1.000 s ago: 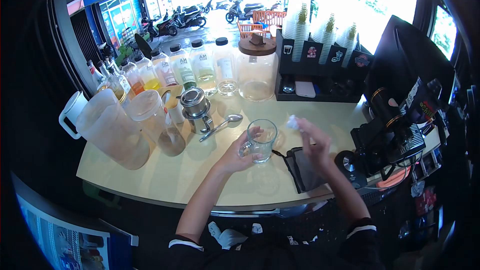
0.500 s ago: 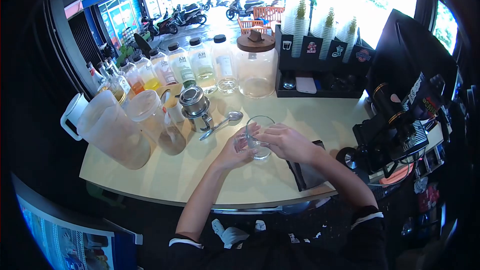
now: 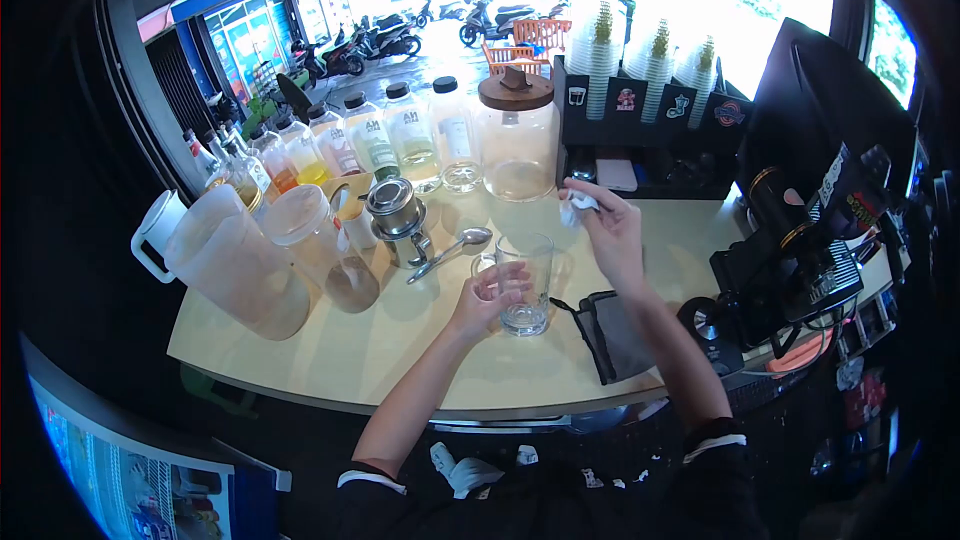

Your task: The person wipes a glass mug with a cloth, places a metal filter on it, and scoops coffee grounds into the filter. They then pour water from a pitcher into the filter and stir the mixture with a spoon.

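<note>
A clear glass mug (image 3: pixel 527 290) stands upright on the pale counter, its handle on the left. My left hand (image 3: pixel 488 298) is wrapped round the mug's left side. Raised to the right of the mug, my right hand (image 3: pixel 608 230) pinches a crumpled white tissue (image 3: pixel 578 206) between thumb and fingers. A spoon (image 3: pixel 470 238) lies left of the mug, beside a metal drip filter (image 3: pixel 395 208). The dark folded cloth (image 3: pixel 618 338) rests under my right forearm.
Two plastic pitchers (image 3: pixel 240 260) (image 3: pixel 335 260) stand at the left. Bottles (image 3: pixel 408 140) and a wooden-lidded jar (image 3: pixel 520 145) line the back. Behind on the right is a black cup holder (image 3: pixel 650 155); a black machine (image 3: pixel 775 270) stands at the right.
My right hand has moved from the mug up and to the right, with the white tissue now showing in its fingers. My left hand stays at the mug.
</note>
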`<state>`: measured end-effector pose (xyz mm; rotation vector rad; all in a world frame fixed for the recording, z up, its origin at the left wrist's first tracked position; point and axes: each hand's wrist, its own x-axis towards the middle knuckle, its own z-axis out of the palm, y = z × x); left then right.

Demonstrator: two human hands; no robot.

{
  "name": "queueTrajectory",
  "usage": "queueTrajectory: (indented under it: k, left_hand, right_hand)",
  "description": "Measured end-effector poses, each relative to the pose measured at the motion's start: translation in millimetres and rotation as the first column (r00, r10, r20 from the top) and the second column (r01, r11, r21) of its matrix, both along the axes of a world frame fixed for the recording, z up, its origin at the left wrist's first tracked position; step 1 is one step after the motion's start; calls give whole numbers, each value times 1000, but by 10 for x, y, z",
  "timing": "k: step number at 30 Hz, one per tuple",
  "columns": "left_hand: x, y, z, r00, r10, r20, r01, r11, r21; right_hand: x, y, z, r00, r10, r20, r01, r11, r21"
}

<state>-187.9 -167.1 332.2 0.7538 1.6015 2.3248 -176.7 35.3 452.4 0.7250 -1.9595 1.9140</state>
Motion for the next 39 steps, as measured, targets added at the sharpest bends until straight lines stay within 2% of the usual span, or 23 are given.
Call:
queueTrajectory:
  k: [1, 2, 3, 5, 6, 7, 9, 11, 12, 16, 19, 21, 23, 26, 28, 29, 31, 32, 33, 34, 35, 37, 39]
  left_hand:
    - [2, 4, -12, 999, -1, 47, -2, 999, 50]
    - [16, 0, 4, 999, -4, 47, 1, 999, 49]
    - [36, -17, 43, 993, -34, 112, 20, 993, 119]
    - [48, -49, 19, 981, -76, 177, 43, 981, 187]
    - [49, -69, -41, 974, -119, 194, 61, 957, 284]
    - [39, -85, -86, 966, -159, 204, 72, 922, 380]
    - [129, -91, 32, 973, -109, 204, 26, 928, 373]
    - [157, -71, 192, 926, -50, 373, -125, 895, 428]
    - [117, -103, 157, 974, 33, 225, -105, 942, 317]
    - [119, -76, 144, 952, -29, 306, -76, 942, 325]
    - [115, -92, 196, 946, -109, 304, -30, 908, 418]
    - [110, -97, 82, 951, -249, 184, 164, 910, 381]
    - [167, -118, 111, 948, -205, 244, 116, 935, 336]
    - [134, -126, 169, 936, -211, 281, 107, 933, 344]
    - [101, -195, 124, 805, -556, 205, 373, 744, 555]
    - [89, -217, 130, 806, -555, 207, 372, 746, 552]
    - [52, -236, 153, 702, -685, 195, 428, 624, 654]
    - [37, -222, 204, 657, -710, 255, 363, 593, 718]
    - [42, -197, 239, 650, -715, 257, 371, 593, 714]
    - [45, -162, 278, 774, -457, 439, 162, 813, 559]
    - [65, -139, 323, 820, -140, 555, -79, 933, 352]
    - [208, -137, 385, 866, -97, 491, -81, 941, 328]
    - [257, -115, 360, 986, 153, 65, -138, 973, -187]
  right_hand:
    - [18, -74, -19, 978, -187, -97, 173, 975, -140]
    - [137, -119, -41, 935, -223, -277, 276, 946, 170]
    - [185, -249, -150, 933, -228, -278, 281, 945, 167]
    - [248, -520, -362, 762, -109, -639, 511, 707, 489]
    - [305, -509, -392, 762, -115, -637, 514, 705, 488]
    - [351, -492, -396, 824, -57, -564, 418, 734, 536]
    - [483, -492, -488, 877, 11, -480, 305, 759, 575]
    - [655, -491, -627, 889, 76, -451, 226, 784, 578]
    - [713, -486, -629, 896, 57, -440, 236, 779, 581]
    - [631, -508, -581, 895, 34, -444, 248, 790, 560]
    - [475, -570, -440, 910, 8, -414, 205, 860, 468]
    - [273, -570, -327, 948, -112, -297, 199, 939, 280]
    - [201, -573, -210, 967, -92, -239, 152, 957, 246]
    - [85, -518, -104, 948, -49, -315, 120, 970, 210]
    - [-18, -433, -18, 977, 215, -5, -212, 966, 148]
    - [-57, -428, 36, 976, 216, -6, -213, 966, 145]
    - [-80, -412, 143, 945, 227, 236, -281, 932, 229]
    - [-57, -429, 176, 947, 221, 234, -274, 935, 225]
    - [-40, -476, 215, 980, 72, 184, -128, 940, 316]
    - [-39, -518, 244, 990, -77, 120, 23, 917, 398]
    - [-56, -551, 239, 989, -85, 120, 31, 918, 395]
    - [-117, -609, 176, 969, -154, -192, 217, 902, 374]
    - [-177, -627, 114, 965, -101, -240, 195, 891, 410]
